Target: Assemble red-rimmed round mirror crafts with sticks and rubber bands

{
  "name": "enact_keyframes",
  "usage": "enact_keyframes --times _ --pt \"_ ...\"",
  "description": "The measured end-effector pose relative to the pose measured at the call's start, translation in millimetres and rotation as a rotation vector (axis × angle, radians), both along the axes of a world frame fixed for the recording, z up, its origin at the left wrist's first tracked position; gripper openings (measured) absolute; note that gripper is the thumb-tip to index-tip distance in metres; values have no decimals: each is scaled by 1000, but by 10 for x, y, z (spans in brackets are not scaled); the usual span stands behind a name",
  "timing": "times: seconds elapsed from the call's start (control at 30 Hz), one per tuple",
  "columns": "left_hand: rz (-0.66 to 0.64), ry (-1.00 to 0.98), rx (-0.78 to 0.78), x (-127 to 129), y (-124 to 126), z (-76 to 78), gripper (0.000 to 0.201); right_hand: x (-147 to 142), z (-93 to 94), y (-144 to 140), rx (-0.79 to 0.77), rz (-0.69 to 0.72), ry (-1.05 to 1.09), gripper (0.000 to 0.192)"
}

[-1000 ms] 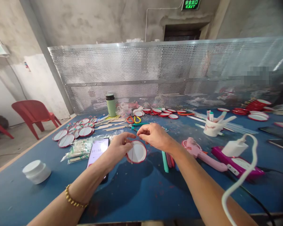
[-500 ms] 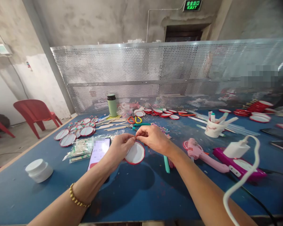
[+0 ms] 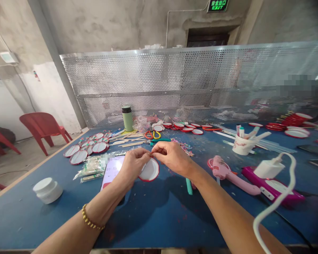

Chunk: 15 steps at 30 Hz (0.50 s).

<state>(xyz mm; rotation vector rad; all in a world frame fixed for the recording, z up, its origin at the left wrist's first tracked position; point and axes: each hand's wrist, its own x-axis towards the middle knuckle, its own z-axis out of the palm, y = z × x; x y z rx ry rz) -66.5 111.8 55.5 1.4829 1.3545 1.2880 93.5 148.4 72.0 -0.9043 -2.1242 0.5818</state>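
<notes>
Both hands meet above the middle of the blue counter. The left hand is closed on the left edge of a round white disc with a red rim, holding it tilted just above the counter surface. The right hand is closed in a pinch at the disc's top edge, thumb and forefinger pressed together and touching the left hand's fingertips; whatever small item sits in that pinch is too small to identify. A gold bead bracelet sits on the left wrist.

Directly behind the left hand, a phone lies face up with its screen lit. A packet of small sticks lies just left of the phone, and a white lidded jar stands well apart at the near left. A cluster of finished red-rimmed discs lies at the far left. A teal stick lies under the right forearm. To the right, a pink glue gun rests on its side, near a magenta device carrying a white charger and cable. Further back stand a green bottle, red-and-yellow scissors and a paper cup of pens. A perforated metal screen closes the far edge of the counter.
</notes>
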Motion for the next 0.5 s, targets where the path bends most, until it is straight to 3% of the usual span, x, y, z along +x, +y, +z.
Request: enact_keyframes --times 0.2,0.27,0.33,0.43,0.5 --pt "44 113 93 -22 39 -61 23 17 14 42 202 -228 -206 16" --pt "41 116 100 -24 35 -61 23 48 39 49 175 -255 -166 17" --pt "39 127 104 -19 21 -49 23 84 70 48 23 -176 -59 15" --pt "45 175 118 4 -17 -14 24 116 114 33 -317 110 203 11" --pt "43 203 142 26 -53 15 24 119 142 11 -457 279 403 10"
